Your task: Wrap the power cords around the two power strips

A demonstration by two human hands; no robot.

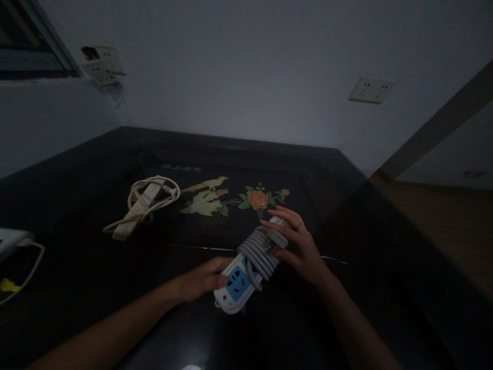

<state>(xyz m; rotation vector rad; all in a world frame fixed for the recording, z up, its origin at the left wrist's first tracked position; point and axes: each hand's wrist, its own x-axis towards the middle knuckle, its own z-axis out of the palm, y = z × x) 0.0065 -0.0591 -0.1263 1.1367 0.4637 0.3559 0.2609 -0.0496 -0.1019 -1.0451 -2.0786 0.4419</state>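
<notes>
My feed is mostly big dark table [239, 156] through the middle and bottom. The strip [241, 272] being handled is at 6 o'clock, long side aimed at 1; can't tell if it touches the table underneath. The second strip [129, 226] lies on the table at 9 o'clock.

Progress-wise, I'd call the 6 o'clock one mostly bundled: grey cord [256, 252] in snug, side-by-side turns round it, plus a turn slanting over the sockets [235, 283]. If anything's left there, I'd guess it's the plug [277, 237] end, and I can't make out whether that's tucked in or free. The 9 o'clock one isn't bundled at all, just beige cord [178, 194] flopped in loose loops.

Poses: my left arm [127, 321] reaches in from 8 o'clock, left hand [204, 280] clamped on the strip's near end, thumb on top, at least one fingertip poking out underneath. My right arm [346, 308] reaches in between 4 and 5, right hand [304, 247] fanned over the far end, fingers and thumb around the plug. Firm grip or just resting? Honestly can't tell.
</notes>
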